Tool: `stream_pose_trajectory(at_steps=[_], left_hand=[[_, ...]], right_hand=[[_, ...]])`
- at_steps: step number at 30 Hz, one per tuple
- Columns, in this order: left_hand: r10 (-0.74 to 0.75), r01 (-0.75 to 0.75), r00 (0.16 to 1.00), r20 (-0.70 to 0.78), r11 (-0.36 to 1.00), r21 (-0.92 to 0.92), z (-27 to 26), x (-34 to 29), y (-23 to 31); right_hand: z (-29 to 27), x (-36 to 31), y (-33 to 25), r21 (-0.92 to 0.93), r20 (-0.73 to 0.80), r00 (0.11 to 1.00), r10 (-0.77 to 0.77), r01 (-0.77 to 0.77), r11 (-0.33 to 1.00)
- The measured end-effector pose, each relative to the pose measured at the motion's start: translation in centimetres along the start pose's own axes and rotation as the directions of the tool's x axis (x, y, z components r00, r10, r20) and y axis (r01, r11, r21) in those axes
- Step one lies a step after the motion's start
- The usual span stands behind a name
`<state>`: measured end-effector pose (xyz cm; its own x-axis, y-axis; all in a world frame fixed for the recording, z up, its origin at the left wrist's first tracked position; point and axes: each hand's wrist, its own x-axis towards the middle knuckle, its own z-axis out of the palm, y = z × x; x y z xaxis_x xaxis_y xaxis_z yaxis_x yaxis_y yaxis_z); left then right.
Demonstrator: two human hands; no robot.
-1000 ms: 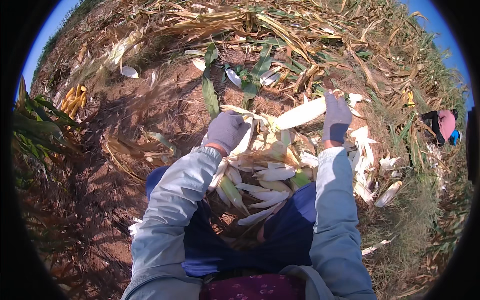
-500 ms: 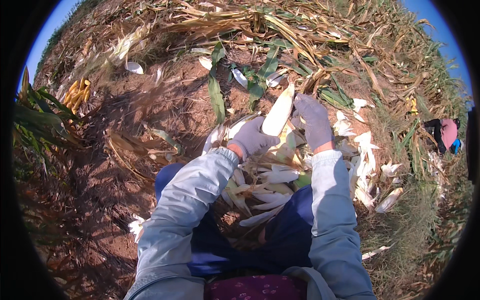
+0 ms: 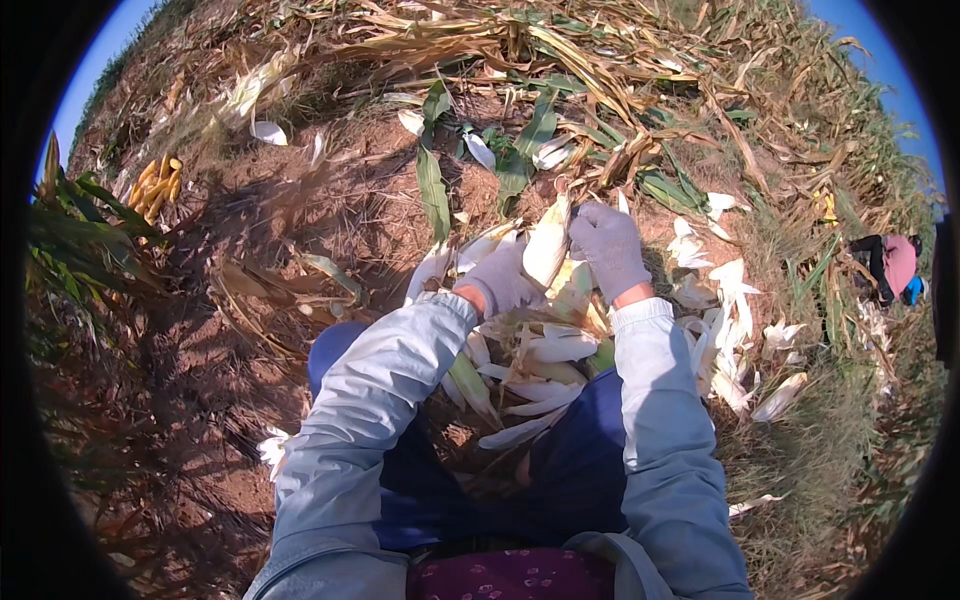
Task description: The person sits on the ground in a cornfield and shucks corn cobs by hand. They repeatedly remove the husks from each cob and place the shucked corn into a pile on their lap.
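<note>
A pale, husk-covered ear of corn (image 3: 547, 243) stands tilted in front of me, tip upward. My left hand (image 3: 503, 276), in a grey glove, is closed around its lower part. Close against the ear's right side, my gloved right hand (image 3: 610, 246) is curled into a fist. A pale strip of corn husk (image 3: 623, 202) pokes up from behind its knuckles; the fingertips are hidden. Below both hands, between my knees, lies a heap of husks and unpeeled ears (image 3: 555, 348).
Peeled yellow cobs (image 3: 156, 188) are piled at the far left beside green corn leaves (image 3: 85, 235). Loose white husks (image 3: 733, 330) lie to the right. Dry stalks (image 3: 480, 45) spread across the back. Another person (image 3: 893, 265) bends over at far right.
My right hand has come down slightly and curled tighter. The ear has shifted a little down and left, standing more upright. My left hand keeps its hold.
</note>
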<state>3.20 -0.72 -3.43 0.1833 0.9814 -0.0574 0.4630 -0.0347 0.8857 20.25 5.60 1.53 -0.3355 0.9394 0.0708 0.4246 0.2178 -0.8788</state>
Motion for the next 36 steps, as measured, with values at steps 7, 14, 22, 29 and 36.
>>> stream_pose_trajectory(at_steps=[7,14,22,29,36], left_hand=[[-0.119,0.112,0.993,0.016,0.862,-0.494,-0.1,-0.3,2.0],[-0.156,0.126,0.987,-0.035,0.894,-0.430,-0.6,-0.8,1.9],[0.120,-0.120,0.990,-0.080,0.993,0.006,-0.2,-2.6,-0.2],[-0.546,0.219,0.828,0.129,0.527,0.821,-0.6,-11.2,-6.5],[-0.557,-0.371,0.626,0.546,0.403,0.837,3.1,-18.2,-6.5]], right_hand=[[1.3,-0.6,-0.8,0.509,0.046,0.990,0.131,-0.136,0.850],[1.3,-1.0,-1.9,0.240,0.072,0.997,0.024,-0.041,0.970],[1.7,-1.2,0.0,-0.210,-0.192,0.941,-0.277,0.237,0.949],[-2.6,-0.9,3.0,-0.468,-0.254,0.876,-0.409,0.258,0.845],[-5.2,-0.4,5.0,-0.494,-0.280,0.901,-0.332,0.161,0.854]])
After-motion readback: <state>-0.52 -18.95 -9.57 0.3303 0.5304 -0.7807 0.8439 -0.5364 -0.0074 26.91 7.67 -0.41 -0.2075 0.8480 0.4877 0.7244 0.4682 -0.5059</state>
